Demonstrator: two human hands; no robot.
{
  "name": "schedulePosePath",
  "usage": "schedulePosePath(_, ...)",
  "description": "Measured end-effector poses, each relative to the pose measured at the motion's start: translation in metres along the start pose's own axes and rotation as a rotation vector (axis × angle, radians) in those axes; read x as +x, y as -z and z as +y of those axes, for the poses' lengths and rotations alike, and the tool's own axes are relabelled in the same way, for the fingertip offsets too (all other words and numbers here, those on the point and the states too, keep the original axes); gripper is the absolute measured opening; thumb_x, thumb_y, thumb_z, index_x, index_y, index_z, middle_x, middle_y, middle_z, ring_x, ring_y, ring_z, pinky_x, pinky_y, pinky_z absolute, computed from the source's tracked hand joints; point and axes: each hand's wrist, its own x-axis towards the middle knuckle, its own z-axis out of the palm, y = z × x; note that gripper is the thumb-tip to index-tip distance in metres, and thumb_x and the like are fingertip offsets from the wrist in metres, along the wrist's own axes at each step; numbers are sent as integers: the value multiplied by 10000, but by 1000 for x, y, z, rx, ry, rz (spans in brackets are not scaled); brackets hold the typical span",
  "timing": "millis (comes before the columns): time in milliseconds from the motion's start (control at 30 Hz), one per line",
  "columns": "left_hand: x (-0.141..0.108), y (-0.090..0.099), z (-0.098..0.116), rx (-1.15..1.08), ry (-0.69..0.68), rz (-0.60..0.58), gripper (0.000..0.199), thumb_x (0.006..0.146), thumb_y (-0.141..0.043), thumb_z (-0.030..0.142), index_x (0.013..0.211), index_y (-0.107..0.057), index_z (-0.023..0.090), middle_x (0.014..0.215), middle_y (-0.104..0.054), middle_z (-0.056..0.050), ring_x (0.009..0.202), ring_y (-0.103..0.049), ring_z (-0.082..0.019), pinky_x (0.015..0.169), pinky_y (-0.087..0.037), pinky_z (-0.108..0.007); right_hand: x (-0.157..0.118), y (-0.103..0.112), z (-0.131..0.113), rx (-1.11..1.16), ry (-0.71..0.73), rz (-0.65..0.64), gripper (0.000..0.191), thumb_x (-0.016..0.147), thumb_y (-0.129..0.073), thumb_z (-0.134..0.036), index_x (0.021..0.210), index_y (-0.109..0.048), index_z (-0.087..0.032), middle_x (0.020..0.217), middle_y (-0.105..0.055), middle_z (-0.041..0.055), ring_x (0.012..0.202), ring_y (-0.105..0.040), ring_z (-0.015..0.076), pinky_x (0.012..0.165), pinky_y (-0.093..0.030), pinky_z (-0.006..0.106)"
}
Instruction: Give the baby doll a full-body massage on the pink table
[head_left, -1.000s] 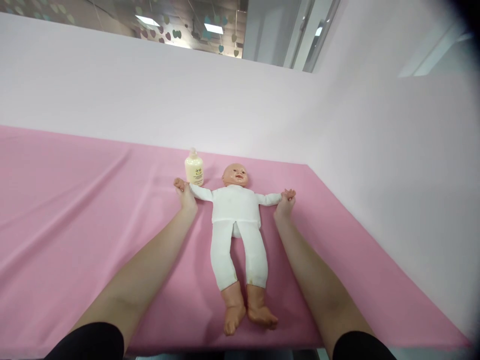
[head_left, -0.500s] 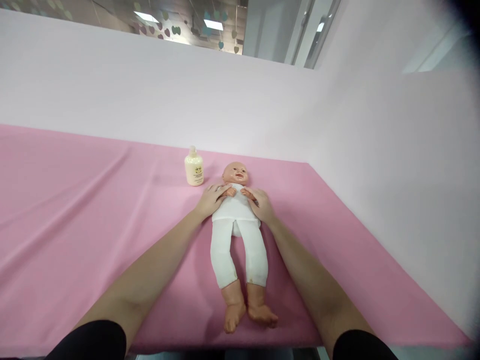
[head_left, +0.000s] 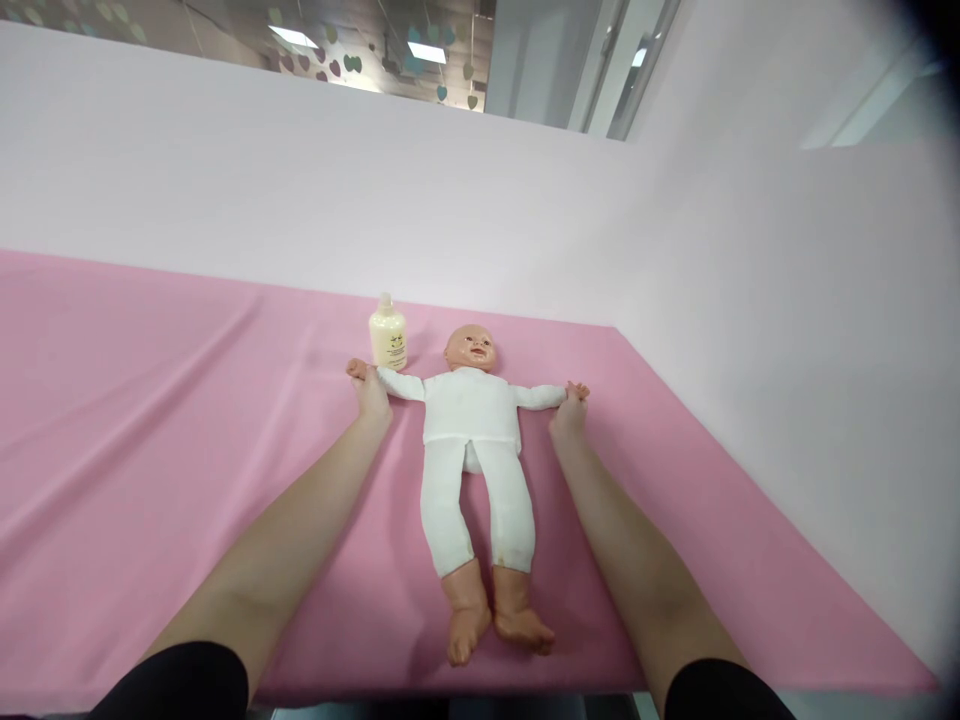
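Note:
A baby doll (head_left: 471, 410) in white clothes lies on its back, its head toward the wall and its bare feet toward me. Both of its arms are stretched straight out to the sides. My left hand (head_left: 373, 396) is closed round the doll's arm at the wrist, on the left. On the right, my right hand (head_left: 570, 412) grips the other arm near the wrist. The doll's small hands stick out past my fingers. A pale yellow bottle (head_left: 388, 342) stands upright just behind the doll's arm on the left.
Pink cloth (head_left: 187, 420) with some creases covers the surface under the doll. White walls (head_left: 337, 190) rise at the back and on the right. Beyond the back wall, hanging heart shapes and ceiling lights show.
The doll's arms were folded over its chest and are now spread wide. My left hand has moved left and my right hand right, each with an arm. The bottle stands where it was.

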Motion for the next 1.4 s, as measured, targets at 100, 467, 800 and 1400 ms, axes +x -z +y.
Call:
schedulePosePath(100, -1, 0, 3, -30, 25, 18, 300, 968, -337, 289, 1244, -290, 180, 1343, -436, -135, 1275, -438, -206, 1048, -393, -389, 2, 1, 2, 25, -11, 12, 397, 819, -413, -265, 1194, -476, -156, 1440, -380, 136, 1340, -393, 185, 1102, -345, 425)
schedulePosePath(467, -46, -9, 27, 442, -784, -591, 441, 919, -470, 349, 1341, -433, 224, 1296, -524, -104, 1222, -473, -232, 1050, -365, -408, -58, -15, -34, -389, 755, -762, 420, 887, -460, -285, 1302, -468, -219, 1294, -548, 91, 1210, -505, 214, 1062, -376, 415)
schedulePosePath(800, -57, -13, 29, 695, -924, -730, 424, 908, -479, 331, 1310, -487, 196, 1182, -591, -104, 1098, -524, -253, 983, -397, -433, -62, -16, -30, -558, 840, -911, 431, 878, -472, -257, 1308, -494, -257, 1265, -581, 59, 1173, -521, 223, 1048, -381, 416)
schedulePosePath(1400, -16, -3, 13, -23, -86, 19, 328, 920, -409, 341, 1239, -405, 265, 1302, -523, -80, 1225, -510, -191, 1046, -402, -377, -16, -6, -10, -3, 164, -115, 503, 843, -428, -313, 1323, -357, -181, 1444, -366, 124, 1334, -393, 176, 1111, -337, 406)
